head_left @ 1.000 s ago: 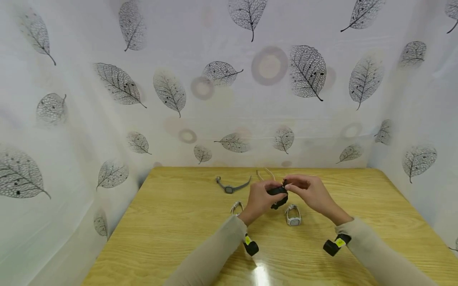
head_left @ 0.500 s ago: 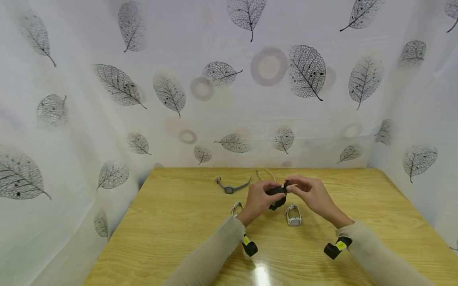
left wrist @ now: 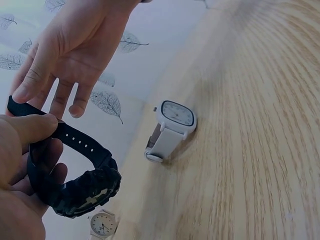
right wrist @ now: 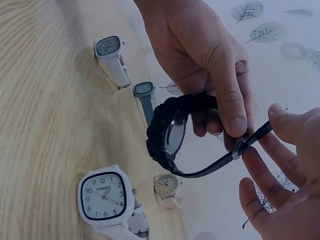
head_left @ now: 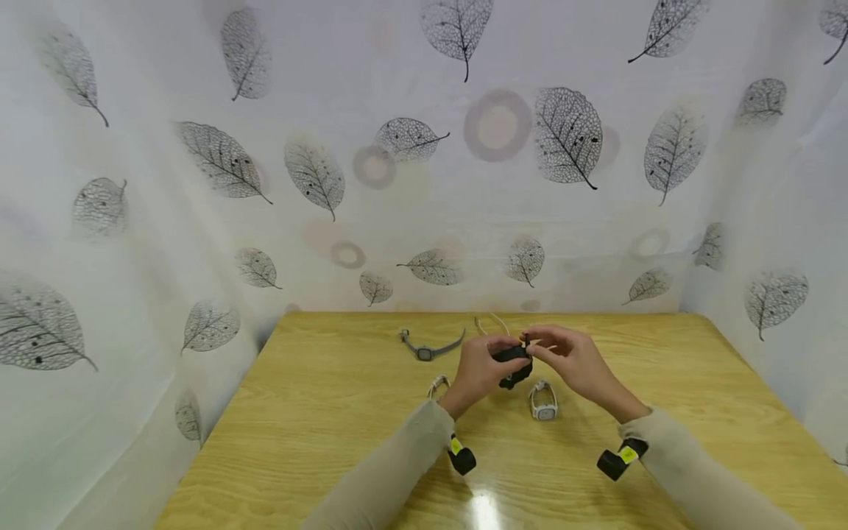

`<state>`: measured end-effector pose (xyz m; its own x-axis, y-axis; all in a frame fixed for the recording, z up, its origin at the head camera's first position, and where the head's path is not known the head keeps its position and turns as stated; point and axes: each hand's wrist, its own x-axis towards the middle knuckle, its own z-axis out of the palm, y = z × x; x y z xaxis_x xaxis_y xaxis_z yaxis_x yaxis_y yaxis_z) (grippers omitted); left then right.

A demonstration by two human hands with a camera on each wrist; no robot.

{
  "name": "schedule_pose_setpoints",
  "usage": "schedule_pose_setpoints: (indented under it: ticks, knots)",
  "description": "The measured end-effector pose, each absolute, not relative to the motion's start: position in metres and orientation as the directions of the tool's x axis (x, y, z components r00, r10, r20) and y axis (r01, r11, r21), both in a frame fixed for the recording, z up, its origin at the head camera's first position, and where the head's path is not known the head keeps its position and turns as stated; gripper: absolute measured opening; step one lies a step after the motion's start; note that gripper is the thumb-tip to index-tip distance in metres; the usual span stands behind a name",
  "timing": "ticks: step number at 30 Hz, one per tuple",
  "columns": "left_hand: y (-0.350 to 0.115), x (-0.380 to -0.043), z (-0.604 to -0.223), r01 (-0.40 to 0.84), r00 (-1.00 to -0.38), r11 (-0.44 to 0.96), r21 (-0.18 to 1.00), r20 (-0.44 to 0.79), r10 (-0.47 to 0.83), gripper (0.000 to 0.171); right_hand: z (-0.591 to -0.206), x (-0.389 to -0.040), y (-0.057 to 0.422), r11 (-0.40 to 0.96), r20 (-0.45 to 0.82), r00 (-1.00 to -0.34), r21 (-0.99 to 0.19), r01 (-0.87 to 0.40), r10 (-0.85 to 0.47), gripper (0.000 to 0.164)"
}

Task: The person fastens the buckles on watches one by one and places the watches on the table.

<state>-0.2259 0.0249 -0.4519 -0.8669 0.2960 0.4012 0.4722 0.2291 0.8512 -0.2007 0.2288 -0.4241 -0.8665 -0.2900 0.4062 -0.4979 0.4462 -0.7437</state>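
Observation:
A black wristwatch (head_left: 517, 374) with a chunky case is held above the table in both hands. The left hand (head_left: 478, 372) grips its strap near the buckle (right wrist: 239, 148), thumb pressed on the band. From the other side, the right hand (head_left: 570, 361) pinches the strap's free tail (right wrist: 260, 132) between thumb and fingers. In the left wrist view the punched holes show along the strap, and its curve forms a loop with the case (left wrist: 90, 192). The strap passes through the metal buckle in the right wrist view; whether the pin sits in a hole cannot be told.
Below the hands stands a white square watch (head_left: 544, 412). Another white watch (head_left: 439, 386) is partly behind the left wrist. A grey watch (head_left: 425, 353) lies farther back, beside a pale-strapped watch (head_left: 492, 322) with a round dial (right wrist: 166, 185). All rest on a wooden table (head_left: 318, 412).
Both hands keep their hold on the black watch with only slight shifts. The strap tail at the right fingertips tilts a little and now points more upright. The other watches stay put.

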Motion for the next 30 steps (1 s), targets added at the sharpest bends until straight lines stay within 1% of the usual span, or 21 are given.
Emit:
schedule_pose_setpoints:
  ticks: [6,16,21,30]
  knots:
    - [0.022,-0.227,-0.451,0.469,-0.865,0.22,0.855,0.395,0.309,0.028,-0.422,-0.203,0.229,0.447,0.41,-0.859,-0.735,-0.51,-0.307,0.031]
    - [0.0,-0.23,-0.456,0.44,-0.874,0.281,0.853,0.336,0.35,0.029,-0.42,-0.204,0.233,0.492,0.437,-0.852,-0.696,-0.523,-0.287,0.031]
    - [-0.01,-0.229,-0.456,0.418,-0.877,0.252,0.873,0.316,0.361,0.031,-0.423,-0.205,0.234,0.487,0.437,-0.853,-0.701,-0.521,-0.284,0.031]
    - [-0.011,-0.228,-0.45,0.424,-0.877,0.227,0.877,0.334,0.346,0.029,-0.429,-0.205,0.228,0.447,0.44,-0.854,-0.728,-0.519,-0.276,0.033]
